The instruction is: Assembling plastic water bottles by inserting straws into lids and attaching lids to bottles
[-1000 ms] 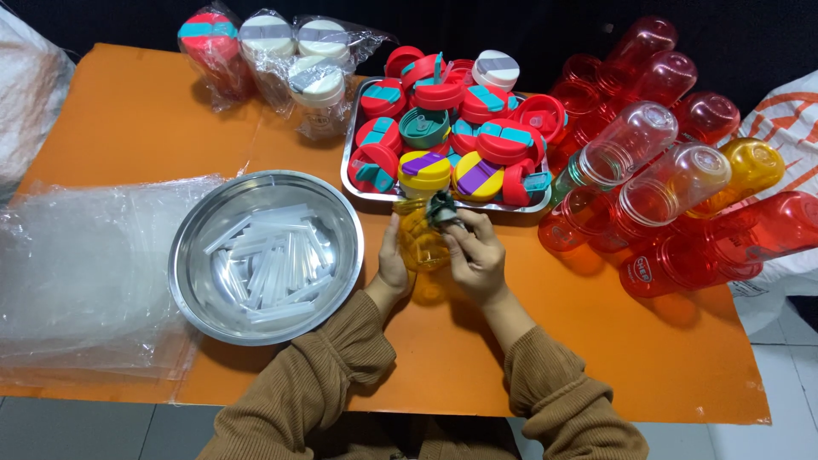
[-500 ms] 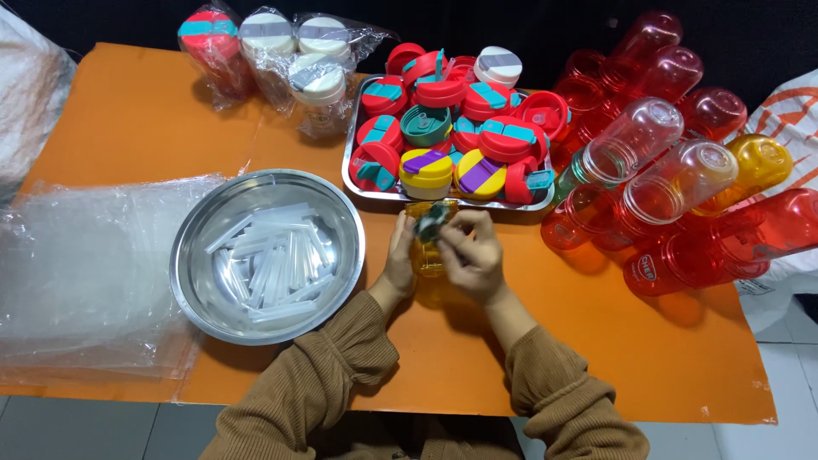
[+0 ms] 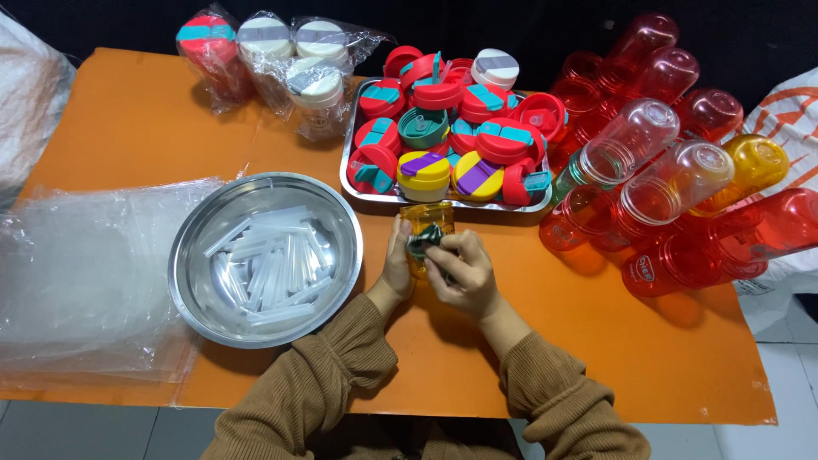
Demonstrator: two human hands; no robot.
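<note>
Hands are meeting just in front of the tray (image 3: 362, 192) of lids. Left hand (image 3: 397, 268) is cupping the yellow bottle (image 3: 429, 223), its long axis pointing away toward the tray, mouth toward the person. Right hand (image 3: 460, 273) is pinching a green lid (image 3: 423, 241) in closed fingers, pressing it at the bottle's near end. Steel bowl (image 3: 192, 264) is sitting left of the tray.

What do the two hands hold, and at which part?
The left hand grips the yellow bottle by its side; the right hand holds the green lid at the bottle's mouth.
</note>
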